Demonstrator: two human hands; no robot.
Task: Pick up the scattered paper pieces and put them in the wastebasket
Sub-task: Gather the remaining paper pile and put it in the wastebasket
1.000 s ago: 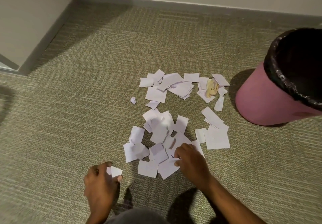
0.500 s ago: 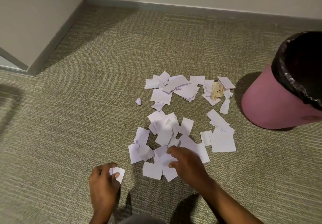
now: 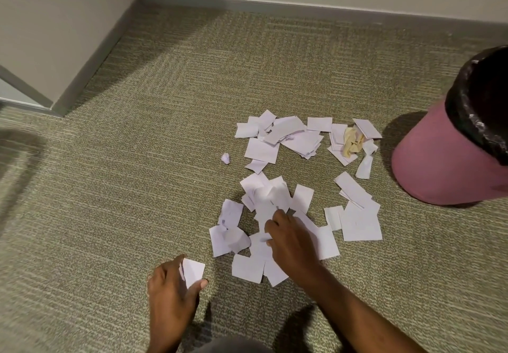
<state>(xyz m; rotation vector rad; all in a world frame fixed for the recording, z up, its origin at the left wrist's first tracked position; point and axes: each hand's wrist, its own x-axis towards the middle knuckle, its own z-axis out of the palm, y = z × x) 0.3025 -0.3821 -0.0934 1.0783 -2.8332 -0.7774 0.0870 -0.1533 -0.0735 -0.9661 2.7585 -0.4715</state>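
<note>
A green-beige carpet (image 3: 137,201) is filling nearly the whole view, meeting pale walls (image 3: 55,22) and a grey baseboard (image 3: 275,4) along its far edge and at its far left corner. A pink wastebasket (image 3: 439,165), lined with a black bag (image 3: 467,110), is standing at the carpet's right edge, partly cut off by the frame. The scattered paper pieces (image 3: 299,185) are lying in loose, overlapping clusters around the middle of the carpet, just left of the wastebasket and reaching toward the near edge; none is touching the basket. A crumpled yellowish scrap (image 3: 352,141) is sitting among the far pieces, nearest the basket. A small crumpled white ball (image 3: 225,158) is lying apart, left of the far cluster.

The right hand (image 3: 288,242) is reaching into the near cluster, fingers curled down and pressing on the papers; whether it is gripping any piece cannot be told. The left hand (image 3: 171,292) is hovering near the carpet's near edge, left of the pile, pinching one white paper piece (image 3: 193,271) between thumb and fingers.
</note>
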